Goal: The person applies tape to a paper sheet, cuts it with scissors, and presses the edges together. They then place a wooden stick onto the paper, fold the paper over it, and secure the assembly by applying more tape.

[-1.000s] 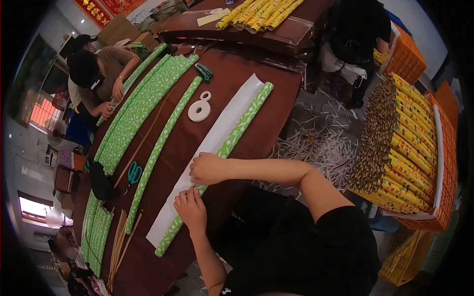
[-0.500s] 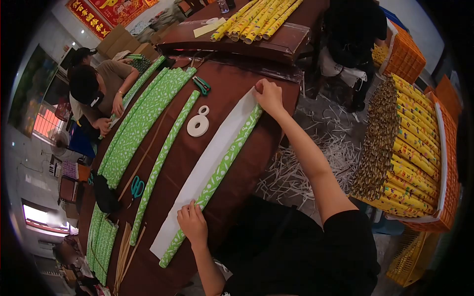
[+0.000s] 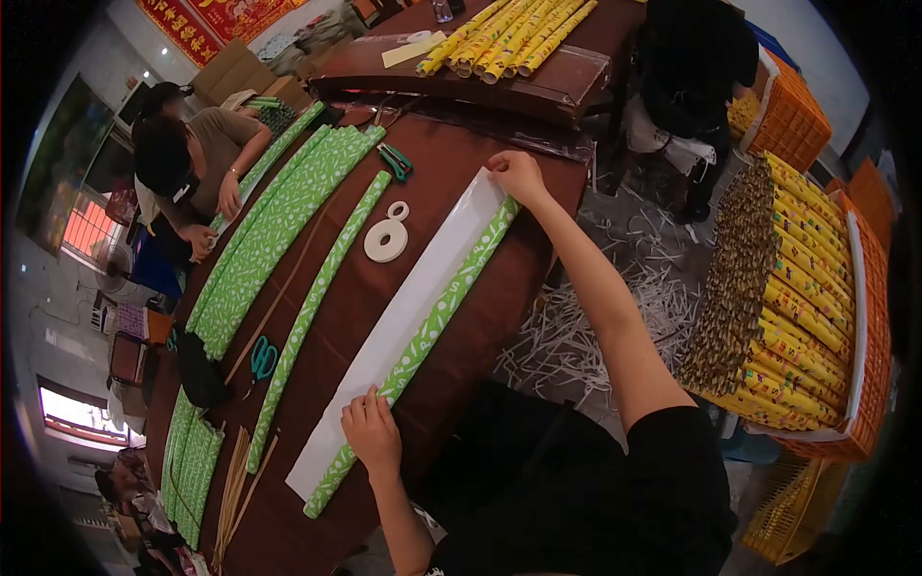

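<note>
A partly unrolled roll of green patterned wrapping paper (image 3: 432, 322) lies slantwise on the brown table, its white inner side (image 3: 408, 298) showing to the left. Near the lower end, my left hand (image 3: 373, 432) curls its fingers over the roll and onto the white sheet. At the far end, my right hand (image 3: 519, 178) pinches the paper by its top corner; the thumb is partly hidden. Left of the sheet are two white tape rolls (image 3: 386, 241), a narrow rolled green tube (image 3: 312, 331), teal scissors (image 3: 263, 360) and a green-handled cutter (image 3: 395, 162).
A stack of green rolls (image 3: 279, 230) lies left, where a co-worker (image 3: 206, 158) handles another. Thin sticks (image 3: 229, 494) sit at the near left. Yellow rolls (image 3: 504, 38) lie at the back; more fill an orange crate (image 3: 869, 336). Paper shreds (image 3: 605, 331) cover the floor.
The view has shifted slightly. My right hand's fingers have closed in lower at the paper's top corner. My left hand stays on the roll with little change.
</note>
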The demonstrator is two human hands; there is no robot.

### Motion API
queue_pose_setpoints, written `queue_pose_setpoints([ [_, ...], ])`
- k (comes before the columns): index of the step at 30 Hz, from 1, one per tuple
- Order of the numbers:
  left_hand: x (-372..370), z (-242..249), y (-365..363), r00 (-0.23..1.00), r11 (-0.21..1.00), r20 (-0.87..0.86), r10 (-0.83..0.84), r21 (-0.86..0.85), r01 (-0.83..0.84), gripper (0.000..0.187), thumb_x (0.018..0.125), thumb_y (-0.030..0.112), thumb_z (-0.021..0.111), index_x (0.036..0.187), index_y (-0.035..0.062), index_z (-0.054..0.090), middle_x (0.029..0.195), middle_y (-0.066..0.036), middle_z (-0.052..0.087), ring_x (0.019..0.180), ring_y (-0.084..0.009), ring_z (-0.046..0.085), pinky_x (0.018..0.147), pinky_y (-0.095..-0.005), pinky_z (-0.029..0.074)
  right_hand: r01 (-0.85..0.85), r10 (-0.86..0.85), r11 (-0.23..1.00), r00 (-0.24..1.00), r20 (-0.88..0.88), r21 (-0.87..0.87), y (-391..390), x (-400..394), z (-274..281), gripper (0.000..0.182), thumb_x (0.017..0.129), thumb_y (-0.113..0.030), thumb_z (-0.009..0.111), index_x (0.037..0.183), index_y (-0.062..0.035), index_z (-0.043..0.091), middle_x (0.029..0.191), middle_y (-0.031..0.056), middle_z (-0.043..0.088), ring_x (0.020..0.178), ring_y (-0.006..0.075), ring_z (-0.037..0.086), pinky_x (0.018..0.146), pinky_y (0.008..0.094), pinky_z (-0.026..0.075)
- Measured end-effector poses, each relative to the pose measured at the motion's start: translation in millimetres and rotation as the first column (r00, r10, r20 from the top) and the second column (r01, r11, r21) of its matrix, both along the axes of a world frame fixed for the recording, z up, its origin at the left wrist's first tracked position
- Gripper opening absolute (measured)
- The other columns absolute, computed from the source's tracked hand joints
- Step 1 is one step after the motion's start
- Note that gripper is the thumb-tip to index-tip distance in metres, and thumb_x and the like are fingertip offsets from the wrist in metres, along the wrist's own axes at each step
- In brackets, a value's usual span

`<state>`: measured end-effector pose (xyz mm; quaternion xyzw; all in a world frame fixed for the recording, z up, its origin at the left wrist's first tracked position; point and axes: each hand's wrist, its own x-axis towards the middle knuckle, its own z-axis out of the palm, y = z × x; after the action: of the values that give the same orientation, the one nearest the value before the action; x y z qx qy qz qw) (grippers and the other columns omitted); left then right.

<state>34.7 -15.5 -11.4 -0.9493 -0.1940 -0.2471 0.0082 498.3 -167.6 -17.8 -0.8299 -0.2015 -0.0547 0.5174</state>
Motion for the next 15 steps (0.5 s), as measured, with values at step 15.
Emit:
queue_pose_setpoints([
  [15, 0, 0, -1, 1.000, 1.000, 0.028, 0.011, 0.009, -0.011, 0.021, 0.093, 0.016, 0.058, 0.109, 0.0034, 0.066, 0.092, -0.008, 0.059, 0.085, -0.0267, 0.054, 0.077, -0.0386, 0.044, 0.057, -0.043, 0.994, 0.988, 0.146, -0.093, 4, -19, 5, 0.021, 0.078, -0.015, 0.066, 0.096, -0.0118, 0.076, 0.092, 0.0147, 0.071, 0.088, 0.0325, 0.068, 0.083, 0.0414, 0.054],
])
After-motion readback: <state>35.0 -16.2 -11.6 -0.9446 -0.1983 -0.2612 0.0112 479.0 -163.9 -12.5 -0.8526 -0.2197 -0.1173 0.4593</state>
